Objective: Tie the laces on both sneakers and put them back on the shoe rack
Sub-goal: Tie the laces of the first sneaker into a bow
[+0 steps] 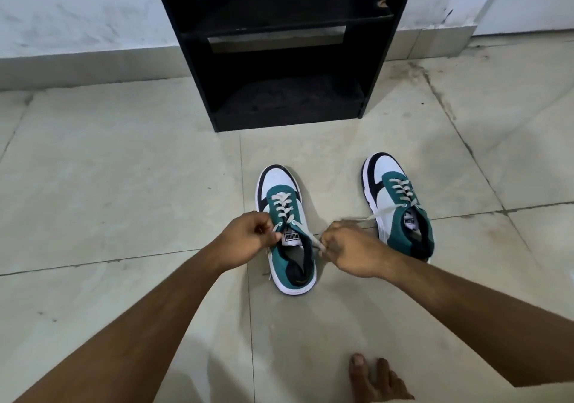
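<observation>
Left sneaker (285,231) mid-frame on the floor (124,185). Left hand (245,241) grip pinched on a lace (278,227) at its left; right hand (351,247) pinches the other lace end. Second sneaker (397,203) to the right, untouched. Shoe rack (279,45) top centre.

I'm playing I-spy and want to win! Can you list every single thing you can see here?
shoe rack: one, black, against the wall, shelves bare as far as can be seen
left sneaker: one, teal, white and black, on the floor in front of the rack, laces being pulled
right sneaker: one, same colours, on the floor further right, laces loose
laces: off-white, on both sneakers
floor: pale tiles
wall: white, scuffed
left hand: one, closed on a lace of the left sneaker
right hand: one, closed on that sneaker's other lace
foot: one, bare, bottom edge
</observation>
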